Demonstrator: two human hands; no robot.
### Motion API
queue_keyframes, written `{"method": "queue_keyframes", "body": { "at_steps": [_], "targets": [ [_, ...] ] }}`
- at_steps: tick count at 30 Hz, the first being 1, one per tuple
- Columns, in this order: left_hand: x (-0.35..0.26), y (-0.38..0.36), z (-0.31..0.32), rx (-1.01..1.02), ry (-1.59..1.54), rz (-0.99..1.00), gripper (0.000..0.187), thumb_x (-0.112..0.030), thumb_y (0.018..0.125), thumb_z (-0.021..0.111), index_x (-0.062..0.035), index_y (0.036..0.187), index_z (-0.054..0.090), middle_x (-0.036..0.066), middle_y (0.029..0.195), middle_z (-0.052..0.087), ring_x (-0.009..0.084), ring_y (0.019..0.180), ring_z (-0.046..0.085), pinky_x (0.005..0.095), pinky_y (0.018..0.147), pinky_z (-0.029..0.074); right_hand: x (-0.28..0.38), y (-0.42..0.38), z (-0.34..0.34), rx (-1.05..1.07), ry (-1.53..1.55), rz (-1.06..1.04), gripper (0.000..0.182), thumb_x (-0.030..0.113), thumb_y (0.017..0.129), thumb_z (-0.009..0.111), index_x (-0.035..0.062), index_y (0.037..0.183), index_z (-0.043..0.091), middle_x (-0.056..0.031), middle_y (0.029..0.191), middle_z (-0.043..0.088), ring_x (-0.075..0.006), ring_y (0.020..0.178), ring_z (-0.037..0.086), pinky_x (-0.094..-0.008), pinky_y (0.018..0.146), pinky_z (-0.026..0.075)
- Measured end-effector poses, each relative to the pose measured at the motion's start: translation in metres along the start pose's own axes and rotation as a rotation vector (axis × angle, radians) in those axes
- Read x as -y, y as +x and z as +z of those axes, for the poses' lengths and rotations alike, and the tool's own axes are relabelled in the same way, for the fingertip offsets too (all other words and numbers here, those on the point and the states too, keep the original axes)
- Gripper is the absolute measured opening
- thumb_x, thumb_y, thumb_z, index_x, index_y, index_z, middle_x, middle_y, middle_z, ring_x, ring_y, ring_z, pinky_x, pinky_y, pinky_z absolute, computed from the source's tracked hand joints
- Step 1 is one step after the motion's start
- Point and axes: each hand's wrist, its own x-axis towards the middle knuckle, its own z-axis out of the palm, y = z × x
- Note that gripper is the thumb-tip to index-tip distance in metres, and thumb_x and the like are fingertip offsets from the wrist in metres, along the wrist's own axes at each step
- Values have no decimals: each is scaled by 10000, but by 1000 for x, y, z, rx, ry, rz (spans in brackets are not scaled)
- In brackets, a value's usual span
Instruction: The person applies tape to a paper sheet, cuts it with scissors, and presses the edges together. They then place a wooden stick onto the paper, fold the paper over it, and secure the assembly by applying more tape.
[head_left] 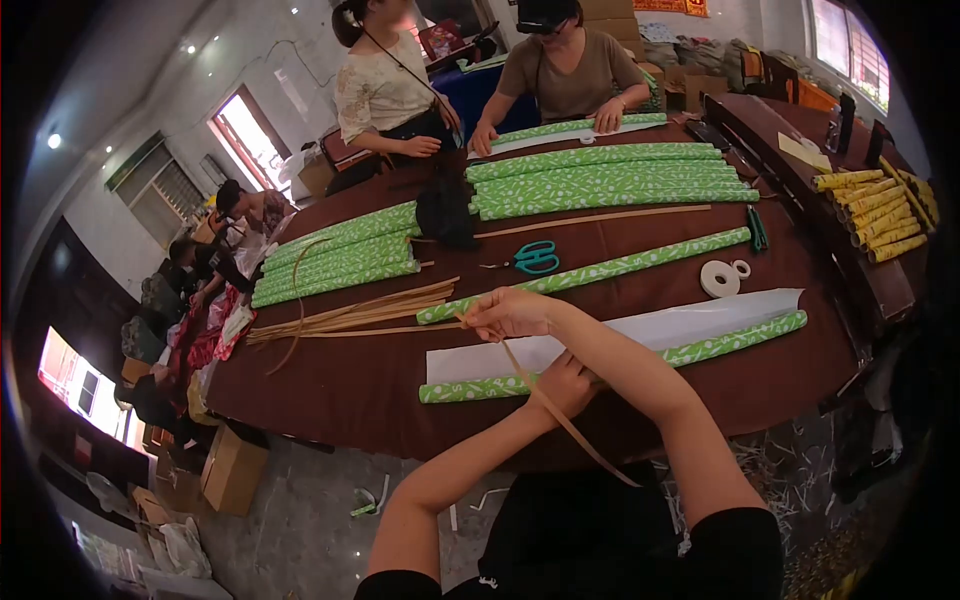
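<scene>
My right hand reaches across to the left, its fingers pinching a thin tan strip. From there the strip slants down past my other wrist and over the table's front edge. Under my right forearm, my left hand is curled over a partly unrolled green patterned paper roll, its fingers partly hidden. The sheet's white inner side faces up behind this roll. Just beyond my right hand lies another tightly rolled green paper roll.
A bundle of tan strips lies left, near teal-handled scissors. White tape rolls and a dark green cutter are at right. Stacked green rolls sit farther back. Across the brown table, a person handles another roll.
</scene>
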Motion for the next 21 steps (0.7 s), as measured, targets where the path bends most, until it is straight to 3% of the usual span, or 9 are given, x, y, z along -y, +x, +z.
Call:
{"method": "queue_keyframes", "body": {
  "at_steps": [4,10,14,16,21],
  "targets": [
    [1,-12,1,95,-93,-136,375,-106,687,788,12,1010,642,139,1074,602,334,940,569,399,824,487,-12,-7,-15,-100,129,-118,147,126,913,664,-1,987,666,-48,766,660,-115,658,620,-244,588,474],
    [-2,-5,-5,76,-103,-148,411,-86,645,814,12,1005,640,137,1040,606,325,873,569,388,780,488,-9,-12,-16,-104,218,-207,129,110,920,654,0,987,654,-44,765,648,-115,688,631,-241,621,506],
    [-5,-3,-7,90,-87,-181,416,-84,651,813,8,1016,637,138,1039,605,324,862,565,382,774,484,-6,-16,-15,-209,344,-320,177,140,947,623,-7,1045,629,-18,720,628,-94,621,592,-227,575,457],
    [-3,-2,-8,127,-78,-158,408,-209,706,789,8,1008,621,133,977,592,314,872,547,386,784,482,-5,-17,-14,-251,402,-354,176,151,947,627,-1,1036,628,-21,729,608,-83,573,528,-206,535,410],
    [-7,7,-28,247,-191,-202,401,-192,717,756,3,1035,609,144,1052,574,323,944,529,408,828,469,-5,-16,-17,-256,431,-350,179,157,937,644,6,1031,625,-22,727,593,-74,531,444,-196,485,359]
  ]
}}
